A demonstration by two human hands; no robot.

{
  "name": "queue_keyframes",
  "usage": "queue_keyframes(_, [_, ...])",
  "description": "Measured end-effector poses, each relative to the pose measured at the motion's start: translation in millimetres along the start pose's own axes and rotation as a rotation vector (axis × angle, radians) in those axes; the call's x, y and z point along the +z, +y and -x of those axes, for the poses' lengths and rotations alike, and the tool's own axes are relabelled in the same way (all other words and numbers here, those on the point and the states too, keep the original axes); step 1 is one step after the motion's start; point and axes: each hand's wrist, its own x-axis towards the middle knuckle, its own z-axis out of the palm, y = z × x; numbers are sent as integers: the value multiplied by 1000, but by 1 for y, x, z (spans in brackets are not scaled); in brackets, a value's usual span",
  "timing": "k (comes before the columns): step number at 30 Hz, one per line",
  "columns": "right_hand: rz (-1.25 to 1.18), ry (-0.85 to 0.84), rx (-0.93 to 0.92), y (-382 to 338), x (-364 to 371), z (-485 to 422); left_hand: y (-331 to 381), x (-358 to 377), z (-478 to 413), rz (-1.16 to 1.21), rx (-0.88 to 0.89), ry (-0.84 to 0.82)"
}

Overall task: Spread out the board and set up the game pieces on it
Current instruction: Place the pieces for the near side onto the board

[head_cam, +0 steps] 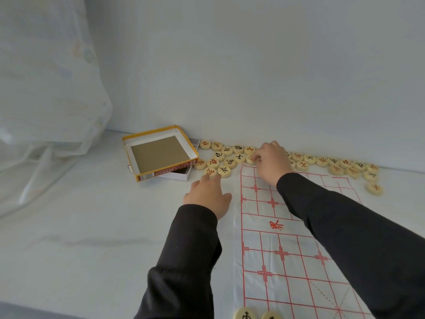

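A thin white board sheet [280, 240] with a red grid lies spread flat on the white surface. Several round cream game pieces [226, 156] with red or black characters lie in a loose row along the wall beyond its far edge. My right hand [271, 161] reaches over the board's far left corner, and its fingertips pinch one piece [250, 159] there. My left hand [208, 194] lies left of the board with its fingers stretched out, the fingertips touching a red-marked piece [210, 172]. Two pieces [245, 314] stand on the board's near edge.
An open yellow-rimmed box lid [161, 153] rests on its white tray at the back left, right beside the pieces. More pieces [345, 165] trail off to the right along the wall. A translucent plastic cover [46, 88] hangs at the far left.
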Motion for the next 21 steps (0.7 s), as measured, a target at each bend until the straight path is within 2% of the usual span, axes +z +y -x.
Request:
queue_keyframes(5, [-9,-99,-7,-7,0,-2,-2,1,-1,6,-19,-13])
queue_keyframes(10, [-113,-43,-27,-9,0,10,-3,2,-2,-21,-28,-64])
queue_keyframes(15, [-86,-195,-155,-12,7,33,-3,4,-1,-85,-36,-99])
queue_keyframes(21, [-210,-127,-48,-11,5,28,-1,6,-2,-115,-39,-116])
